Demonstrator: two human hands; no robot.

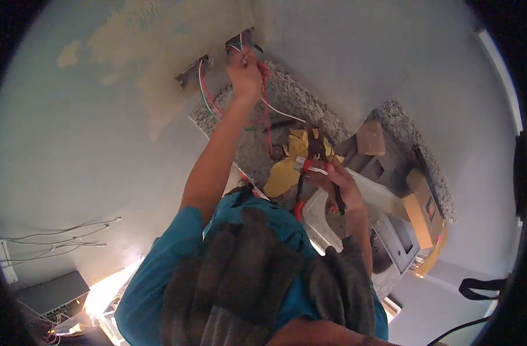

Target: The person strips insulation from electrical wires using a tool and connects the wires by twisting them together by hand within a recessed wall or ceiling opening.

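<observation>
Stretched out to the wall, my left hand [245,74] is closed on electrical wires at an open wall box [244,40]. Red, white and green strands come out around its fingers, and red wire [268,118] hangs down beside it. Nearer to me, my right hand [345,187] is closed around a pair of pliers [317,149] with dark jaws pointing away from me. The handles are partly hidden by the fingers. Just left of my left hand, a second wall box [193,70] has red, white and green wires [203,89] dangling out of it.
Below the boxes runs a speckled stone counter [289,95] with crumpled yellow material [283,177] on it. A white plastic container [316,222], a brown block [371,138] and an open cardboard box [420,216] stand to the right. Loose cables [67,239] stick out from the left wall.
</observation>
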